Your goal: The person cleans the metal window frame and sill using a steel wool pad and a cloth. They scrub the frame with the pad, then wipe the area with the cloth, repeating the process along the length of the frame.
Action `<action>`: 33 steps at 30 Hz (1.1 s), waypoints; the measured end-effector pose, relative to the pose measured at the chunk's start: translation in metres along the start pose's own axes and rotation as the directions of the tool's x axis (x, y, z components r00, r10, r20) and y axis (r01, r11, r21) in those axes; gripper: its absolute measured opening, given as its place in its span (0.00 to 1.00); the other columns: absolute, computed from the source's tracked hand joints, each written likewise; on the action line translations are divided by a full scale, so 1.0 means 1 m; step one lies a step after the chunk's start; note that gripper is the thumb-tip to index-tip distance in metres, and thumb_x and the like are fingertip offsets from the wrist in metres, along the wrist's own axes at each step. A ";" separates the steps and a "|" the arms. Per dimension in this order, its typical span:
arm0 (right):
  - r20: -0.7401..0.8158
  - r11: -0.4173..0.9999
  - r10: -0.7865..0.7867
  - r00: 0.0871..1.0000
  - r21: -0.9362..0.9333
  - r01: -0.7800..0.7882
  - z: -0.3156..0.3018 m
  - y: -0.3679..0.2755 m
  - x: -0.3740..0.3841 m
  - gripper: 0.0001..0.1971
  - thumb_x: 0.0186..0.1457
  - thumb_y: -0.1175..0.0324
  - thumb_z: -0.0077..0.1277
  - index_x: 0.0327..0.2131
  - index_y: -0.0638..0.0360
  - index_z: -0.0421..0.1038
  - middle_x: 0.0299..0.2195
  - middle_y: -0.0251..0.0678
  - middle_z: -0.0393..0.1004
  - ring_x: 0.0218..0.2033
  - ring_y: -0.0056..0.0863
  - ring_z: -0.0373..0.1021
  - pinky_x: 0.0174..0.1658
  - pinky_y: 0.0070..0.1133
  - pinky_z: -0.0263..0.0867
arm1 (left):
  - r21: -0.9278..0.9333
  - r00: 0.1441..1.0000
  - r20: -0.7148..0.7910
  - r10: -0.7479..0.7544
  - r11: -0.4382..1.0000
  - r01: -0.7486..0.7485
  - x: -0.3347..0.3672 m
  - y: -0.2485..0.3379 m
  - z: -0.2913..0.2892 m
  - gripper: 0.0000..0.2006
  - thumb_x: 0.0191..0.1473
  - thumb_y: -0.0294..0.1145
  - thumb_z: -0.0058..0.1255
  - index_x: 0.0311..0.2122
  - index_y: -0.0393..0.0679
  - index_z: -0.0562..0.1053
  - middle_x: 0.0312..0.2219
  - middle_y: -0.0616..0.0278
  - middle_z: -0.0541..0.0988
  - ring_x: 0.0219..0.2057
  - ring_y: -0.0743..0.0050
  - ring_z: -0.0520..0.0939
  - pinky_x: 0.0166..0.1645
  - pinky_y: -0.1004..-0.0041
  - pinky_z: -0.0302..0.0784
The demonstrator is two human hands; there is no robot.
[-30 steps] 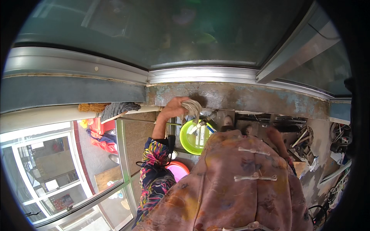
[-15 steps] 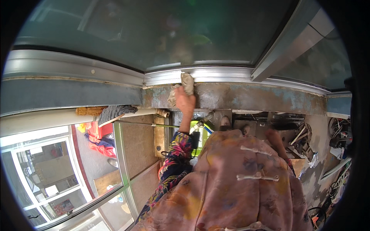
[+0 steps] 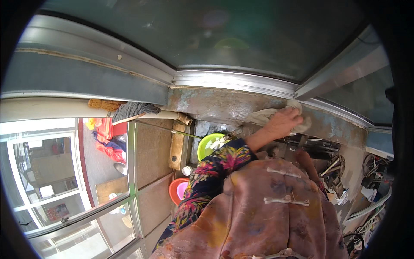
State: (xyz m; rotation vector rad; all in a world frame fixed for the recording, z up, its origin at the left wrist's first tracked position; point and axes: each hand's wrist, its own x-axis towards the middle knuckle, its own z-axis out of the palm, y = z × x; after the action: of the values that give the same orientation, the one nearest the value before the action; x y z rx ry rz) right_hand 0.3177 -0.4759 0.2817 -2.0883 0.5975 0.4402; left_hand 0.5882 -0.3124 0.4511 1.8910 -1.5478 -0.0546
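My left hand (image 3: pixel 282 121) is closed on a pale, damp-looking cloth (image 3: pixel 261 116), its fingers bunching it against the worn, stained window ledge (image 3: pixel 207 100). Part of the cloth spreads out past my fingertips, close to the silver window track (image 3: pixel 233 80). My left arm, in a dark flowered sleeve, reaches across to the right. Low beside my stained pinkish apron hangs my right hand (image 3: pixel 305 160), in shadow; its fingers are too dim to read, and the ledge is well above it.
A dark glass pane (image 3: pixel 207 39) fills the top. Below the ledge stand a lime-green basin (image 3: pixel 202 149) and a red basin (image 3: pixel 174 190). A grey mop head (image 3: pixel 131 111) rests by a pale pipe (image 3: pixel 47 111) at left. Clutter lies at right.
My left hand has moved right along the ledge with the cloth, and down off the window track. The view has shifted, showing more of the green and red basins. My right hand stays low.
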 end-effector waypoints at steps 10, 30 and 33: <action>0.088 1.000 0.007 0.996 -0.020 -0.005 -0.002 -0.016 0.025 0.11 0.51 0.64 0.44 0.26 0.61 0.71 0.19 0.43 0.73 0.21 0.37 0.73 0.30 0.30 0.68 | 0.602 0.677 -0.281 -0.681 0.424 0.677 -0.218 -0.142 -0.109 0.11 0.50 0.29 0.49 0.40 0.54 0.70 0.35 0.61 0.74 0.33 0.61 0.79 0.30 0.64 0.76; -0.011 0.925 -0.279 0.960 -0.271 0.265 -0.009 0.023 0.017 0.12 0.50 0.61 0.46 0.25 0.61 0.72 0.21 0.43 0.74 0.23 0.37 0.74 0.29 0.30 0.68 | -0.200 0.003 -0.729 -0.684 0.218 0.955 -0.219 -0.166 -0.221 0.38 0.47 0.43 0.55 0.58 0.41 0.52 0.46 0.37 0.71 0.45 0.35 0.73 0.47 0.53 0.69; -0.074 0.979 -0.122 0.990 -0.173 0.107 -0.014 0.008 0.002 0.14 0.50 0.59 0.46 0.26 0.61 0.72 0.21 0.43 0.75 0.24 0.37 0.74 0.31 0.30 0.68 | 0.060 0.203 -0.816 -0.541 0.269 0.961 -0.210 -0.175 -0.213 0.38 0.48 0.45 0.55 0.60 0.47 0.51 0.50 0.42 0.67 0.40 0.37 0.76 0.44 0.52 0.72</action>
State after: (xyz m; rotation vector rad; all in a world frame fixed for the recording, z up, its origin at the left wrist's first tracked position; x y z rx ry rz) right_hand 0.3163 -0.4919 0.2829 -2.2995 0.4996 0.3485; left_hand 0.7695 -0.0171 0.4438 2.6003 0.1916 0.6585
